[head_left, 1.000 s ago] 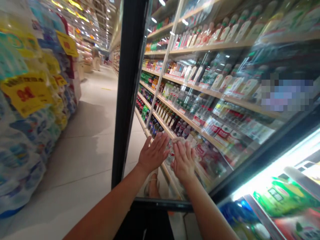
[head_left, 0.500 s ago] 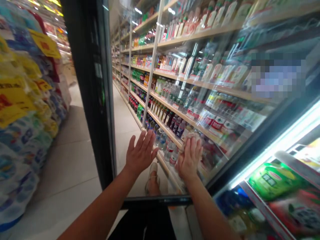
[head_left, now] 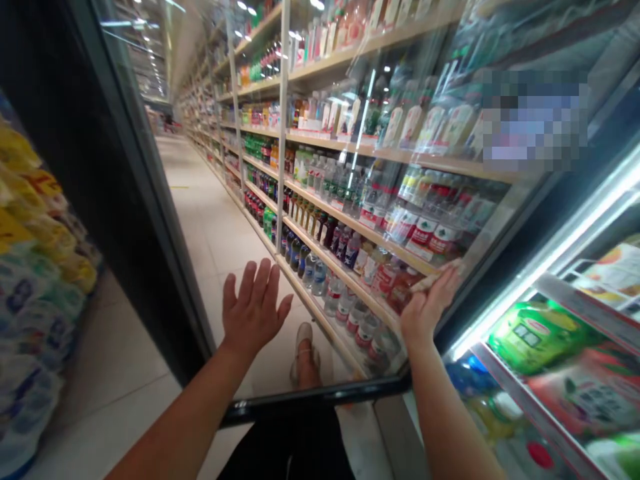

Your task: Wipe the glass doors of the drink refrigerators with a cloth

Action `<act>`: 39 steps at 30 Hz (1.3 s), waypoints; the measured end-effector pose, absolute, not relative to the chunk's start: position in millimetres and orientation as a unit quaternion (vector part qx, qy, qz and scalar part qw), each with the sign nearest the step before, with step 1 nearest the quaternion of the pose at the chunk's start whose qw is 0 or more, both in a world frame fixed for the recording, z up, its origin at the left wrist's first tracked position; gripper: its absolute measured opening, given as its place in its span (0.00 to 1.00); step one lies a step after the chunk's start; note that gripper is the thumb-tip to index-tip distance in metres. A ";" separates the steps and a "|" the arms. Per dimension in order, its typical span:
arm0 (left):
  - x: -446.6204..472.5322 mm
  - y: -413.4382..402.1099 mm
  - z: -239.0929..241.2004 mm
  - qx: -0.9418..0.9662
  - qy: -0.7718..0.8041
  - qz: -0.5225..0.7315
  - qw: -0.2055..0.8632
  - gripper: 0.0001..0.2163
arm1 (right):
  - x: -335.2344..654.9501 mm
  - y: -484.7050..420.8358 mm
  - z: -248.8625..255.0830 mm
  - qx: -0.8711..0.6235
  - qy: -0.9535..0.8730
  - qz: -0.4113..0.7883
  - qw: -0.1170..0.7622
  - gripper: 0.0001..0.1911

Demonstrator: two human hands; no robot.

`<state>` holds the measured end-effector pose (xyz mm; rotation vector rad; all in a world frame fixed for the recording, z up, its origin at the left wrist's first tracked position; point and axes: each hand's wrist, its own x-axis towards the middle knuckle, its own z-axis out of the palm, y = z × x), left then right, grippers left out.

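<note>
In front of me stands a glass door [head_left: 200, 220] in a black frame, with shelves of bottles visible through it. My left hand [head_left: 253, 303] is spread against the pane near its lower left, fingers apart and holding nothing. Under the fingers of my right hand [head_left: 425, 307] is a pale cloth [head_left: 431, 280], pressed to the glass at the lower right beside the door frame. The hand hides most of the cloth.
Shelves of bottled drinks [head_left: 345, 240] run along the aisle beyond the pane. At right is a lit cooler with a green package [head_left: 530, 333] on its shelf. Stacked wrapped packs [head_left: 35, 347] stand at left. A foot in a light shoe [head_left: 304, 353] shows below.
My right hand has slid the cloth rightward across the glass to near the frame. My left hand appears further left, and the view has shifted.
</note>
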<state>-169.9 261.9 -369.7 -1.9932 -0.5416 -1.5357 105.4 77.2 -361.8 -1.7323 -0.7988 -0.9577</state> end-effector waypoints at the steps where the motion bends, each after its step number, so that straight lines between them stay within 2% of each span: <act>1: -169.6 262.3 -370.3 -0.743 -0.199 -0.575 0.278 0.37 | 121.7 72.4 -341.6 -0.699 -0.306 -0.408 0.501 0.38; 3: -168.9 262.8 -371.3 -0.743 -0.195 -0.580 0.273 0.38 | 148.8 64.9 -305.7 -0.685 -0.281 -0.428 0.518 0.38; 5: -168.3 262.8 -371.6 -0.744 -0.193 -0.583 0.264 0.38 | 159.1 60.8 -294.8 -0.680 -0.282 -0.438 0.516 0.38; 7: -168.2 262.2 -371.1 -0.746 -0.198 -0.581 0.256 0.38 | 152.2 59.4 -316.4 -0.683 -0.298 -0.431 0.509 0.38; 10: -168.8 260.0 -369.3 -0.746 -0.208 -0.574 0.266 0.37 | 134.9 59.6 -375.6 -0.695 -0.294 -0.399 0.521 0.38; 12: -169.0 258.3 -368.2 -0.744 -0.208 -0.572 0.275 0.38 | 133.2 60.4 -393.9 -0.698 -0.269 -0.394 0.535 0.37; 14: -168.8 256.9 -367.9 -0.741 -0.207 -0.576 0.276 0.38 | 139.7 62.4 -376.7 -0.692 -0.240 -0.405 0.547 0.37; 16: -168.4 256.1 -368.4 -0.740 -0.210 -0.579 0.272 0.38 | 144.8 67.6 -332.5 -0.684 -0.239 -0.423 0.544 0.37; 18: -167.9 255.8 -368.8 -0.740 -0.213 -0.577 0.272 0.37 | 137.2 77.8 -286.3 -0.668 -0.291 -0.452 0.515 0.37; 20: -167.6 255.9 -368.7 -0.739 -0.213 -0.575 0.279 0.36 | 112.3 92.2 -264.5 -0.653 -0.340 -0.464 0.492 0.36; 22: -167.8 255.9 -368.0 -0.738 -0.210 -0.577 0.279 0.36 | 77.1 107.3 -277.5 -0.635 -0.401 -0.472 0.463 0.36; 25: -168.3 256.0 -367.0 -0.742 -0.208 -0.579 0.266 0.35 | 33.2 123.8 -329.7 -0.617 -0.470 -0.488 0.400 0.36; 27: -168.5 256.2 -367.2 -0.744 -0.208 -0.578 0.263 0.34 | 21.1 129.5 -347.2 -0.619 -0.495 -0.482 0.374 0.38; 29: -168.2 256.5 -368.2 -0.743 -0.208 -0.577 0.268 0.34 | 21.5 132.8 -333.2 -0.609 -0.499 -0.486 0.381 0.38; 34: -167.2 255.5 -370.7 -0.742 -0.209 -0.578 0.268 0.34 | 21.2 144.0 -257.9 -0.573 -0.485 -0.507 0.424 0.36; 36: -167.6 254.7 -370.7 -0.743 -0.206 -0.579 0.265 0.33 | 8.0 147.2 -267.0 -0.578 -0.492 -0.504 0.413 0.35; 39: -168.7 254.2 -369.7 -0.742 -0.204 -0.581 0.265 0.31 | -11.3 147.8 -319.3 -0.578 -0.540 -0.512 0.334 0.36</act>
